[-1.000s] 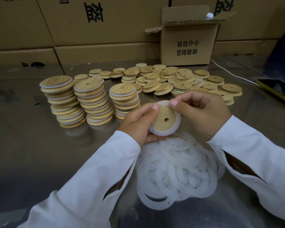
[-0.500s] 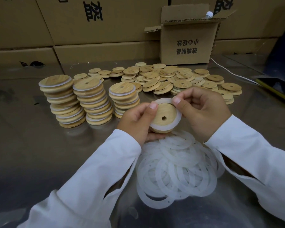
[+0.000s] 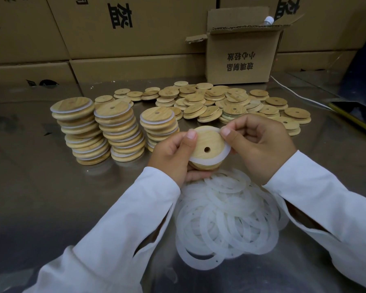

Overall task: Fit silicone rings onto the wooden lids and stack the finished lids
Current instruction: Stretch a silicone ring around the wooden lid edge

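I hold a round wooden lid [image 3: 207, 144] with a small centre hole above the table, a white silicone ring [image 3: 205, 162] around its raised part. My left hand [image 3: 171, 155] grips the lid's left edge, thumb on top. My right hand [image 3: 260, 144] pinches the ring at the lid's upper right edge. A heap of loose silicone rings [image 3: 226, 214] lies under my hands. Three stacks of ringed lids [image 3: 118, 132] stand to the left. Several bare wooden lids [image 3: 224, 102] lie spread behind.
An open cardboard box [image 3: 239, 51] stands at the back, in front of a wall of large cartons [image 3: 118, 28]. A white cable [image 3: 300, 96] runs along the right. A dark flat object with a yellow edge [image 3: 355, 115] lies at the far right. The table [image 3: 40, 197] is shiny metal.
The lid has tilted flatter and the ring has slid down around it. My right thumb and finger have moved along the ring's upper right edge.
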### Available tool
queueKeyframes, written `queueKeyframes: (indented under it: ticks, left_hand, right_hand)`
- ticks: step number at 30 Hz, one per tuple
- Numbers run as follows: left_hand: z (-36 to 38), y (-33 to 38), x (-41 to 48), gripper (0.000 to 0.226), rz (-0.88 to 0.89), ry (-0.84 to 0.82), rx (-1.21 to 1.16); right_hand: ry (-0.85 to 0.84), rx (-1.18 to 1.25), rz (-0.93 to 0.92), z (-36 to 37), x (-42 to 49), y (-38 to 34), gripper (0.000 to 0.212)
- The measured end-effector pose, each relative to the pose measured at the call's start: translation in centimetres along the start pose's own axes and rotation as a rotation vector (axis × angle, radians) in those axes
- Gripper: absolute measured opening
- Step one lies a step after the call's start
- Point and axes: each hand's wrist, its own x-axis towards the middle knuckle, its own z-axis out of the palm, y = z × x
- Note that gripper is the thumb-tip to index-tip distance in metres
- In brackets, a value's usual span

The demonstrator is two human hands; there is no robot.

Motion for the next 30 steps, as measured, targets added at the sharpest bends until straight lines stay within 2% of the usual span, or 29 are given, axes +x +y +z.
queueKeyframes:
  ticks: [6, 10, 14, 22, 30]
  left_hand:
    - [-0.19, 0.37, 0.13, 0.022, -0.018, 0.006, -0.041]
    - [-0.17, 0.52, 0.0, 0.026, -0.016, -0.027, -0.108]
    - [-0.01, 0.57, -0.08, 0.044, 0.022, -0.055, -0.095]
    - [-0.34, 0.42, 0.14, 0.031, 0.028, -0.027, -0.113]
    - [-0.39, 0.36, 0.29, 0.033, -0.006, -0.002, -0.183]
  right_hand:
    - [-0.019, 0.016, -0.005, 0.38, -0.53, -0.24, 0.01]
    - [0.032, 0.023, -0.028, 0.4, -0.49, -0.37, 0.011]
    - [0.06, 0.052, -0.017, 0.41, -0.45, -0.35, 0.014]
    - [0.079, 0.038, 0.022, 0.42, -0.57, -0.36, 0.013]
    - [0.024, 0.044, 0.061, 0.0, -0.27, -0.55, 0.015]
